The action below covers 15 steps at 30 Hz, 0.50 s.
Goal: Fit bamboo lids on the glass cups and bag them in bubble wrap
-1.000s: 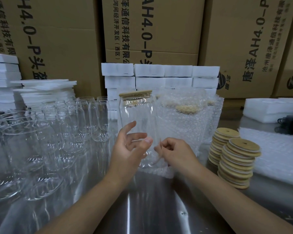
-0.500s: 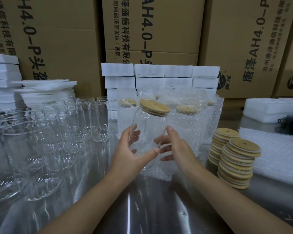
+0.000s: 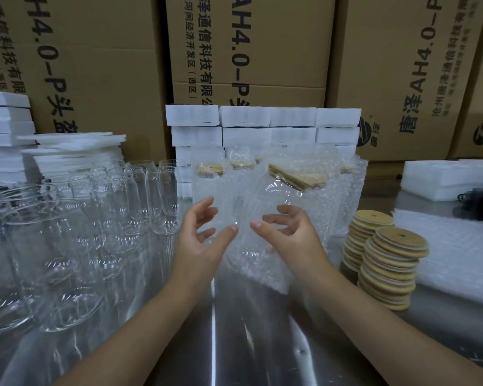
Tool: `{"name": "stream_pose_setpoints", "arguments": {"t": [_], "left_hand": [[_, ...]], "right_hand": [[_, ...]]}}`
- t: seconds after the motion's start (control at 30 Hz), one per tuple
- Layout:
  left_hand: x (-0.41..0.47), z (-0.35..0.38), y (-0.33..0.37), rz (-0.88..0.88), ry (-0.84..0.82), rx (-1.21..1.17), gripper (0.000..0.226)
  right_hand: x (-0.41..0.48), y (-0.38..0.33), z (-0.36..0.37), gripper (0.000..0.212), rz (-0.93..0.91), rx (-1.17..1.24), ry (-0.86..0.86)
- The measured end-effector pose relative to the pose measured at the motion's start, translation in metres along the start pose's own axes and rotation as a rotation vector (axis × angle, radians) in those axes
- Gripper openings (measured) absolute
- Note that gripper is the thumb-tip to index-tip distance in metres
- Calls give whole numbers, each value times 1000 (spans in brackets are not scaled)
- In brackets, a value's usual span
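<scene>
A clear glass cup (image 3: 265, 199) with a bamboo lid (image 3: 297, 177) is held in the air above the steel table, tipped so the lid points up and to the right. My left hand (image 3: 202, 238) curls round its lower left side. My right hand (image 3: 292, 235) grips its lower right side with thumb and curled fingers. A loose bubble wrap bag (image 3: 262, 270) lies on the table just under and behind my hands. The glass is transparent and blurred, so its base is hard to make out.
Several bare glass cups (image 3: 76, 218) crowd the left of the steel table (image 3: 234, 344). Bagged lidded cups (image 3: 208, 176) stand behind. Two stacks of bamboo lids (image 3: 391, 263) sit right, beside a bubble wrap pile (image 3: 457, 254). White foam blocks (image 3: 262, 118) and cartons line the back.
The lidded cup stood upright a second ago. It has been lifted and tipped further right, and both hands have shifted round its lower part.
</scene>
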State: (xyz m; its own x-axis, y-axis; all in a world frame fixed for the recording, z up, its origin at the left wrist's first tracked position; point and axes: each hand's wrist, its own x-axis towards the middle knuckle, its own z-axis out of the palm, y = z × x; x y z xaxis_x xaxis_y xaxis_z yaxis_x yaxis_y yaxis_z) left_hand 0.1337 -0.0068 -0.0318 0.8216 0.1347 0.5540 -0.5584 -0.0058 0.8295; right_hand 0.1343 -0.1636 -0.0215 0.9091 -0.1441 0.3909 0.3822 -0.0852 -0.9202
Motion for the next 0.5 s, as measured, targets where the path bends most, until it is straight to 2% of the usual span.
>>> {"name": "stream_pose_setpoints", "arguments": {"t": [0.07,0.13,0.27,0.4,0.5], "left_hand": [[4,-1,-2,-112,65,28,30],[7,0,-3,-300,75,32,13],[4,5,-5,-564,-64,-6,22],[3,7,-2,-529,-119,-92,14],[3,6,-4,-452,-99,-28,10]], "right_hand": [[-3,-4,0,72,-34,14,33],[-5,-7,1,74,-61,25,67],[-7,-8,-1,79,-108,-9,115],[-7,-6,-1,76,-124,-39,118],[-6,-2,0,69,-128,-86,107]]}}
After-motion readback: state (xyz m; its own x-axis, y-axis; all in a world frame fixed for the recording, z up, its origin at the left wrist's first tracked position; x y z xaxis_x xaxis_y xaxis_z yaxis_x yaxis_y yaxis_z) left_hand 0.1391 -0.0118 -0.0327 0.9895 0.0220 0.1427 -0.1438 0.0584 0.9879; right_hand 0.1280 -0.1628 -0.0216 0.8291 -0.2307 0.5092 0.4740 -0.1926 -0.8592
